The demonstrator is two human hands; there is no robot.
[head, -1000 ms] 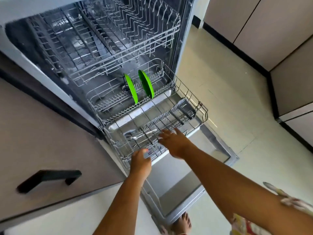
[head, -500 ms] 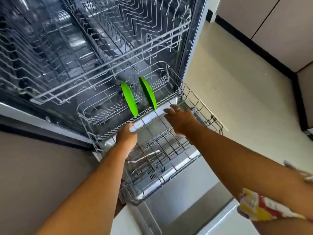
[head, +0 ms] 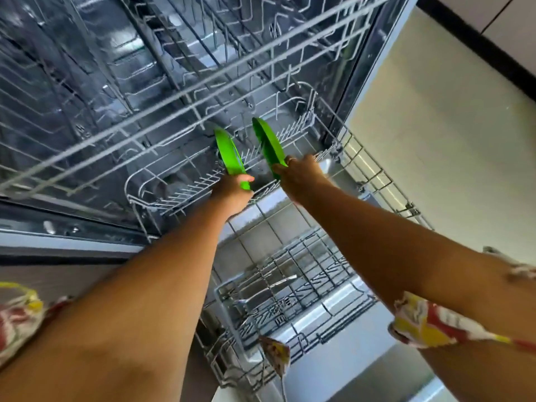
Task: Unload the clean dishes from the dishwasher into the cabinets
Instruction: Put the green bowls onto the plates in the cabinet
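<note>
Floor point(head: 435, 140): we see pale tiles down the right of the frame.
Dishwasher point(head: 72, 82): open, filling the upper left.
Front rack point(head: 342, 309): pulled out at lower centre, with cutlery point(head: 272, 282) lying in it.
Plate rack point(head: 139, 181): at centre, where we see both plates standing on edge.
Left hand point(head: 232, 195): clasps the lower edge of the left green plate point(head: 227, 149).
Right hand point(head: 301, 177): grasps the lower edge of the right green plate point(head: 266, 143).

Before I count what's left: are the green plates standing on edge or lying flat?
On edge, tilted: left plate and right plate stand in the wire rack, gripped by left hand and right hand.
</note>
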